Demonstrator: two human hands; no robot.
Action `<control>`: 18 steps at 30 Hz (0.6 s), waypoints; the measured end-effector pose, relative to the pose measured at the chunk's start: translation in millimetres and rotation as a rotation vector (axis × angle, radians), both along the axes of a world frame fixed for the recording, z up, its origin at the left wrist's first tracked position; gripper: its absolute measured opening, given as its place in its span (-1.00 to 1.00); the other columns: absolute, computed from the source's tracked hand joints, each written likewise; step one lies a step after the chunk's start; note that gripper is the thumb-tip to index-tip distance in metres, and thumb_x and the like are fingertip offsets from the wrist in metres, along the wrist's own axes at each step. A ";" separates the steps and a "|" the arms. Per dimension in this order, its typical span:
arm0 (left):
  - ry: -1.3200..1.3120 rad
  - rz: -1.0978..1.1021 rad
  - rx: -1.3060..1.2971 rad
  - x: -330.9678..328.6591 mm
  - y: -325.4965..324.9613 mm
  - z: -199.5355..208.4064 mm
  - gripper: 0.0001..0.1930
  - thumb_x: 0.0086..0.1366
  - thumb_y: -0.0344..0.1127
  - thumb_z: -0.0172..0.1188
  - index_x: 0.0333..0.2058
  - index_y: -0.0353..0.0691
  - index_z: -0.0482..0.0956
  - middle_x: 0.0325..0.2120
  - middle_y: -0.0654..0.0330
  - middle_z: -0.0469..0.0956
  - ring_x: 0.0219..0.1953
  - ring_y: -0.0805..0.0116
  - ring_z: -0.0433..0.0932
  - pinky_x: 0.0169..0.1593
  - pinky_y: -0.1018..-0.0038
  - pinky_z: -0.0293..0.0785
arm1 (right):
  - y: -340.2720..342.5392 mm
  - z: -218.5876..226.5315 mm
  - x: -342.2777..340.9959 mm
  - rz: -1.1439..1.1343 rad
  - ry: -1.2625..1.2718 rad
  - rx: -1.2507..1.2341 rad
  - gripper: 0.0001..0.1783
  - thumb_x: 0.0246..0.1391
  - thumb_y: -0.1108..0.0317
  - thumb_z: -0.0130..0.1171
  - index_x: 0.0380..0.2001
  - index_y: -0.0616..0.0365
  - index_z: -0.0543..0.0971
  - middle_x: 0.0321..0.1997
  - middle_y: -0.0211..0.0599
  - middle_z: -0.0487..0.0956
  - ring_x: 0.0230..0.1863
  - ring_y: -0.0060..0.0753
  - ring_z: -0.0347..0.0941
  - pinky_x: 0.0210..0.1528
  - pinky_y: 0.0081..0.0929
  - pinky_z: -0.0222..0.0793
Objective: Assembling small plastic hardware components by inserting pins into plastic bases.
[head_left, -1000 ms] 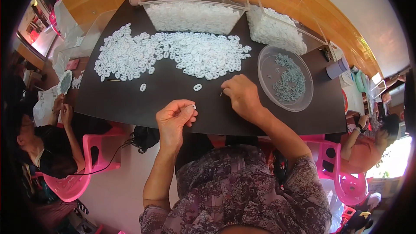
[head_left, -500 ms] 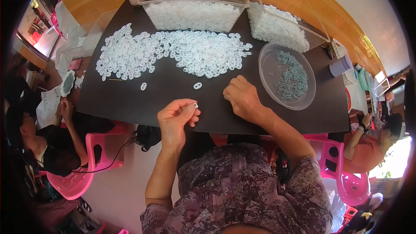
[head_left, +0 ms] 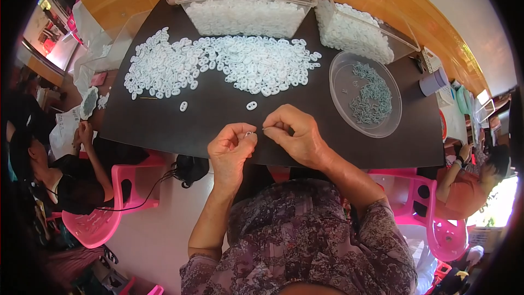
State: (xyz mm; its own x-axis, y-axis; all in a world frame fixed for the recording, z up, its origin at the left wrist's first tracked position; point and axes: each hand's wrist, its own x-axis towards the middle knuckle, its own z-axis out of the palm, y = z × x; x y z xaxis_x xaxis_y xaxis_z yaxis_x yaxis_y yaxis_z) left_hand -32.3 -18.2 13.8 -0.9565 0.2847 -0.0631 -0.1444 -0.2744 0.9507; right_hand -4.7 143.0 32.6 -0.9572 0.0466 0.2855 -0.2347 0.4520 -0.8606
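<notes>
Left hand (head_left: pixel 232 145) pinches one small white ring (head_left: pixel 249 134) at the table's (head_left: pixel 164 131) six o'clock edge; right hand (head_left: pixel 295 134) pinches a thin pin toward it. The large ring pile (head_left: pixel 229 65) at twelve o'clock suggests most work remains.

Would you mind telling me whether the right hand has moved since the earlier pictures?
Yes. The right hand has come back from the lone white ring toward the table's near edge, closing on the left hand.
</notes>
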 end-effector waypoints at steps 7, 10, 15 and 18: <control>0.115 0.031 0.047 6.3 5.1 -1.8 -0.90 0.20 -0.50 0.16 -0.30 -0.38 0.53 -0.53 0.28 0.50 -0.52 0.58 0.42 -0.42 0.68 0.33 | -15.7 -14.7 4.4 0.050 -0.206 -0.435 -0.93 0.04 0.58 0.14 -0.35 0.26 0.50 -0.38 -0.43 0.51 -0.37 -0.71 0.42 -0.33 -0.72 0.35; 0.136 0.114 0.089 8.8 6.7 -1.4 -0.89 0.19 -0.48 0.19 -0.30 -0.37 0.53 -0.52 0.26 0.50 -0.51 0.56 0.43 -0.42 0.66 0.34 | -24.2 -13.5 9.0 0.037 -0.171 -0.554 -0.92 0.08 0.60 0.10 -0.32 0.29 0.48 -0.35 -0.37 0.53 -0.32 -0.65 0.46 -0.27 -0.68 0.40; 0.093 0.114 0.173 9.6 3.7 -12.0 -0.84 0.15 -0.52 0.21 -0.27 -0.40 0.54 -0.50 0.24 0.51 -0.51 0.54 0.43 -0.44 0.64 0.38 | -26.0 -21.2 10.4 0.036 -0.099 -0.466 -0.91 0.08 0.62 0.09 -0.31 0.30 0.47 -0.36 -0.38 0.52 -0.33 -0.66 0.45 -0.26 -0.69 0.40; 0.144 0.118 0.122 10.1 1.0 -13.1 -0.82 0.14 -0.53 0.21 -0.24 -0.40 0.55 -0.48 0.22 0.52 -0.50 0.53 0.45 -0.43 0.64 0.39 | -25.1 -19.3 11.1 0.013 -0.084 -0.443 -0.89 0.07 0.63 0.09 -0.29 0.29 0.48 -0.36 -0.38 0.52 -0.32 -0.68 0.44 -0.26 -0.70 0.39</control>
